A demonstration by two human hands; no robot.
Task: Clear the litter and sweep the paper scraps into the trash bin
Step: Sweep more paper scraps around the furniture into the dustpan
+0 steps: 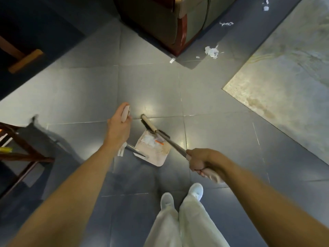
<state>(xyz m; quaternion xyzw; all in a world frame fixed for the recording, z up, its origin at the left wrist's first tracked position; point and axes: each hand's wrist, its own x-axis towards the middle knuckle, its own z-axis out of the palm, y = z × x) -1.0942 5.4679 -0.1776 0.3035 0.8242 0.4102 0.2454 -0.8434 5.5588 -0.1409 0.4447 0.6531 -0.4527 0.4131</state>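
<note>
Two hands (117,127) (201,162), one broom (148,124), one dustpan (153,156), one armchair (160,20), one rug (284,68), at least five paper scraps (211,51).

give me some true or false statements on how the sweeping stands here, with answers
1. The right hand grips the broom handle. True.
2. The dustpan is empty. False: white scraps and an orange piece lie in it.
3. The left hand hangs free. False: its fingers are curled round the top of the dustpan's long handle.
4. Loose paper scraps lie on the floor by the sofa corner. True.
5. The broom head rests on the rug. False: it is at the dustpan's far edge, well away from the rug.
</note>
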